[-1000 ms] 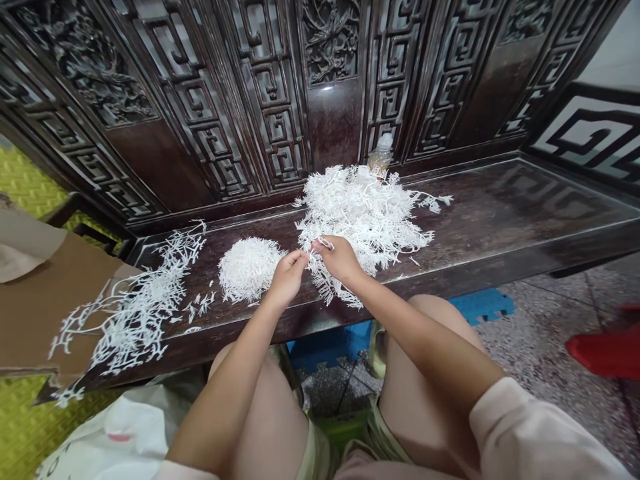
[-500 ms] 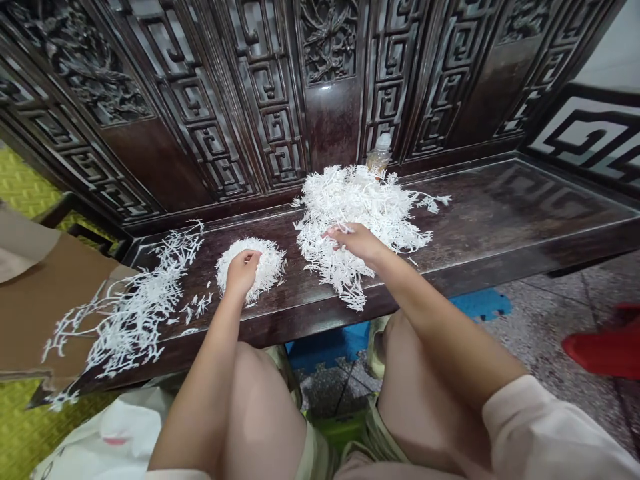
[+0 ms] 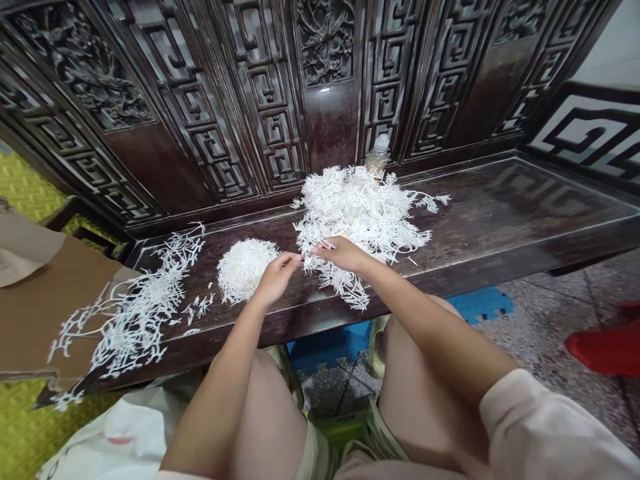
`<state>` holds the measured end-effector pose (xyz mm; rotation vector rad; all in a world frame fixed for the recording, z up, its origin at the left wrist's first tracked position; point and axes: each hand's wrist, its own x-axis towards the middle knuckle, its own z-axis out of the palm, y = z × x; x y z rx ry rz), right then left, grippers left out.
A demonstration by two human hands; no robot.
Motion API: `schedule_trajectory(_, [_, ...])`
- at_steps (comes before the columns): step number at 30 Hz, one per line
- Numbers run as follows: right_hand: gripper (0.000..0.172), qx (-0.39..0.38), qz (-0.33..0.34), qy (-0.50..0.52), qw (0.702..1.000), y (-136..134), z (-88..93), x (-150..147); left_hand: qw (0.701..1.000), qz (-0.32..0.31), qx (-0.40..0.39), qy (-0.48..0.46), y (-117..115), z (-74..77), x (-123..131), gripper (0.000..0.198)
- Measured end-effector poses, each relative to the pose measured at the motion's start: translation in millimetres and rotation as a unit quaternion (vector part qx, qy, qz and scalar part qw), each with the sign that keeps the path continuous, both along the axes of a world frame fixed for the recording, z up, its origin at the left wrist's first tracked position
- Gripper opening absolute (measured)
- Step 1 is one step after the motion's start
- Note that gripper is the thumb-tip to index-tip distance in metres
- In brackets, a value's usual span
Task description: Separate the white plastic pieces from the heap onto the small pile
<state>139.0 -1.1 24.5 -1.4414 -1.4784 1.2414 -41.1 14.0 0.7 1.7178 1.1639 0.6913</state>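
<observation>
Just in front of the big heap of white branched plastic pieces (image 3: 360, 207), my right hand (image 3: 343, 255) is closed on one white branched plastic piece (image 3: 326, 245). My left hand (image 3: 276, 279) meets it from the left, thumb and forefinger pinched at the tip of that piece; the exact contact is too small to make out. Behind my left hand lies a rounded pile of small white plastic bits (image 3: 245, 267). Farther left, a loose tangle of thin white branched stems (image 3: 145, 307) spreads over the bench end and a brown cardboard sheet (image 3: 75, 293).
The dark wooden bench (image 3: 480, 233) has a carved backrest (image 3: 330, 113) behind it. A clear bottle with a white cap (image 3: 379, 155) stands behind the heap. Some stray white bits (image 3: 197, 307) lie between pile and tangle. A white bag (image 3: 120, 430) sits below left.
My left hand has left the rounded pile and moved right to meet my right hand. The right hand, still holding a white piece, has come slightly left and nearer.
</observation>
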Motion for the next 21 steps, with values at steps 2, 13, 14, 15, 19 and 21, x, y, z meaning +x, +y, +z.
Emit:
schedule_trajectory(2, [0.018,0.001,0.004,0.005,1.000,-1,-0.2,-1,0.999,-0.041,0.005,-0.009,-8,3.2,9,0.034])
schedule_trajectory(13, [0.030,0.027,0.008,-0.036,0.999,0,-1.5,-1,0.999,0.005,0.028,-0.040,-13,6.8,15,0.019])
schedule_trajectory(14, [0.030,0.030,0.008,-0.048,0.998,0,-1.5,-1,0.999,0.002,0.026,-0.037,-14,8.2,15,0.019])
schedule_trajectory(15, [0.030,0.034,0.009,-0.060,0.998,0,-1.7,0,0.999,-0.005,0.023,-0.034,-15,9.3,15,0.020])
schedule_trajectory(19, [0.029,0.058,0.031,-0.103,0.993,0,-3.1,1,0.998,-0.051,-0.005,-0.034,-14,9.8,14,0.024])
schedule_trajectory(21, [0.029,0.069,0.044,-0.117,0.990,0,-3.8,1,0.997,-0.063,-0.022,-0.030,-13,8.7,14,0.027])
